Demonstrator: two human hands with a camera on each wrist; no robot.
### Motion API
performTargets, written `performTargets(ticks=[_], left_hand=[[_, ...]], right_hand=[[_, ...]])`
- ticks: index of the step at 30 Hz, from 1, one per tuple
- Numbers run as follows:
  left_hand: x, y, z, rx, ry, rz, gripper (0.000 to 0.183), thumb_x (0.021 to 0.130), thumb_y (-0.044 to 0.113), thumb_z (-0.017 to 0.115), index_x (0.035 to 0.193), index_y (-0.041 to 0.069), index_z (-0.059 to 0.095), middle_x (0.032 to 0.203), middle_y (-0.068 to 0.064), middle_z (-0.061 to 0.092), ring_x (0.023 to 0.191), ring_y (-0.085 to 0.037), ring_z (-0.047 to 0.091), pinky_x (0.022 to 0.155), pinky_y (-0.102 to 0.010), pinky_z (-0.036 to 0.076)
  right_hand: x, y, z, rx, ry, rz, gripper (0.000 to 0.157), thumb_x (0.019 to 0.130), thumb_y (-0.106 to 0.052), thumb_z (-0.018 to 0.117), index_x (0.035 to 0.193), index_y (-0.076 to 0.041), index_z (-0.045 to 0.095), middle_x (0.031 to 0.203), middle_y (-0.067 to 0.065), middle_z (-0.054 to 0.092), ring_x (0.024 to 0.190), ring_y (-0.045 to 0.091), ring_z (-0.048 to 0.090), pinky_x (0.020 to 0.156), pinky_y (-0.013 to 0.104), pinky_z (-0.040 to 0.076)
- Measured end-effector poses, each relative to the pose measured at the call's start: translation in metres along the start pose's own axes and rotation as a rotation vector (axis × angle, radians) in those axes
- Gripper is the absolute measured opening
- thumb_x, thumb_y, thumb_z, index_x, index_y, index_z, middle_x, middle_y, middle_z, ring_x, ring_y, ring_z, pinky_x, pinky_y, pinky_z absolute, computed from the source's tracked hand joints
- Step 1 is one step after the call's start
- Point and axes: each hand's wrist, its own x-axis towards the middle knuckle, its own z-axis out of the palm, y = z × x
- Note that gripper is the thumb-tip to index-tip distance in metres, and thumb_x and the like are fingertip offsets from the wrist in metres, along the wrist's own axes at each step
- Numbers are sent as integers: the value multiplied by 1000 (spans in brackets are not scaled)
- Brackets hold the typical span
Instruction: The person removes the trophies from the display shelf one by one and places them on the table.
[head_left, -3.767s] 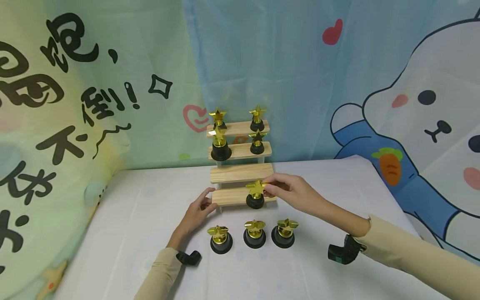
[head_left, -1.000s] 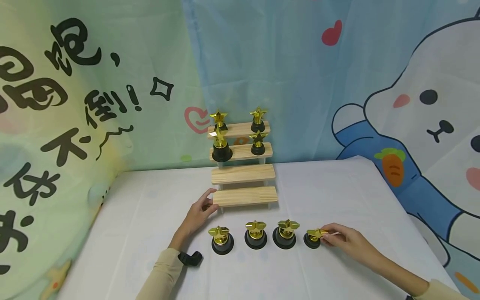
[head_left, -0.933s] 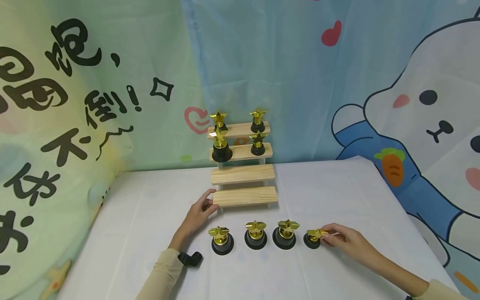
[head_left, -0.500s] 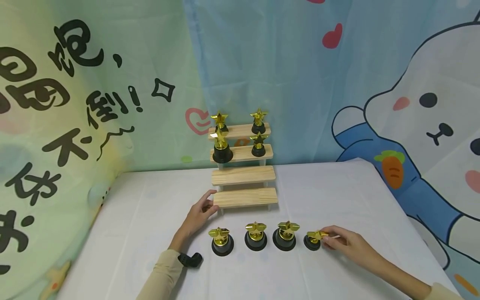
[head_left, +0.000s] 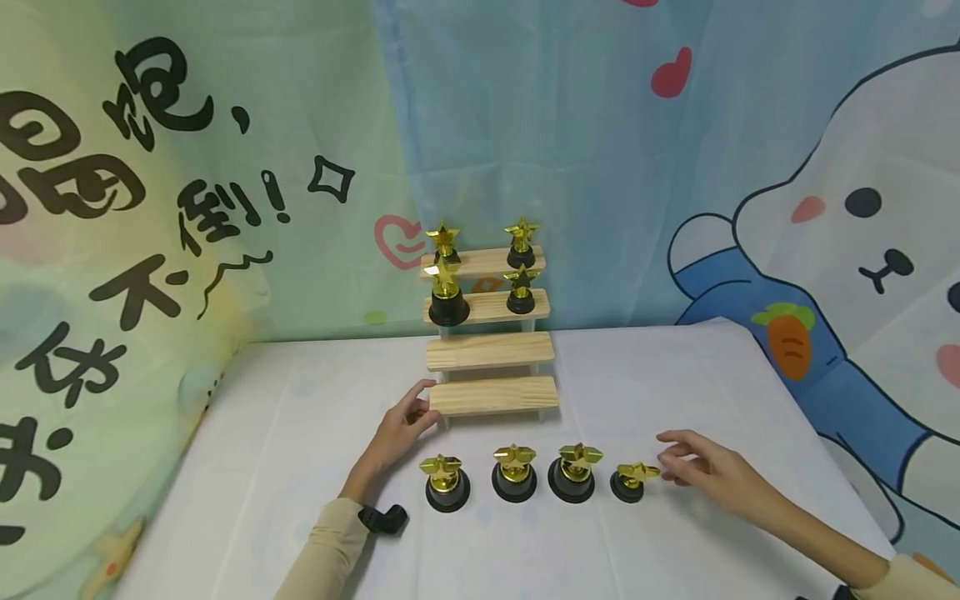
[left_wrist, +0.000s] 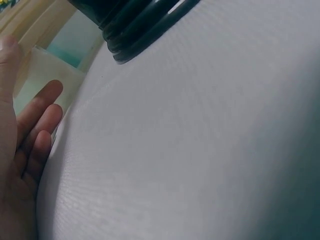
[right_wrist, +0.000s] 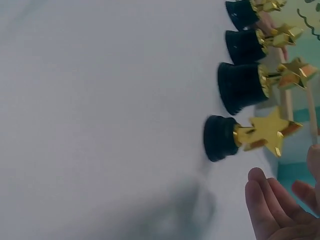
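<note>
My left hand holds the left end of the lowest step of a wooden tiered display stand, thumb at the front corner and index finger at the back. My right hand hovers just right of a small gold star trophy, fingers loosely bent and holding nothing. In the right wrist view, a gap shows between the fingertips and that trophy's star. Three larger star trophies with black bases, left, middle and right, stand in line with it before the stand.
The upper two steps carry star trophies: left and right on top, left and right below. The lower two steps are bare wood. A white cloth covers the table; a printed curtain hangs behind.
The small trophy went from the lowest step to the right end of the front row. My right hand has since let go and drawn slightly away. My left hand stayed at the stand.
</note>
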Motion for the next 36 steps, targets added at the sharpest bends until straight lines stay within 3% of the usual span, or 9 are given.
performTargets(ticks=[10,18,26,33,36], left_hand=[[0,-1,1,4,-8,1,56,93,35,64,143,20,45,95,-4,71,77,-11,57,69,-21,45],[-1,-1,1,13,-11,5,56,93,34,64,144,19,44,96,-4,71,77,-11,58,70,-21,46],[-1,-2,0,4,-11,4,57,93,35,64,144,19,44,96,-4,71,76,-10,58,69,-21,45],[1,-3,0,-9,0,2,56,92,36,65,143,22,45,94,-4,71,75,-12,56,68,-21,44],[1,-4,1,-16,0,6,55,92,35,65,142,22,46,93,-4,70,75,-12,56,67,-21,44]], right_hand=[[28,-7,-26,-103,138,-83,44,100,-27,55,133,1,47,110,21,65,87,17,72,74,29,57],[61,-27,-45,-120,193,-113,50,101,-33,51,137,2,43,115,26,64,94,32,71,77,33,57],[99,-66,-50,-48,173,-171,51,101,-36,50,138,0,44,119,23,63,101,34,69,84,33,56],[138,-109,-46,27,128,-169,58,101,-47,46,143,-8,41,131,20,56,113,37,62,96,48,49],[156,-126,-43,43,116,-170,61,100,-51,45,144,-9,41,134,20,54,115,36,61,97,48,49]])
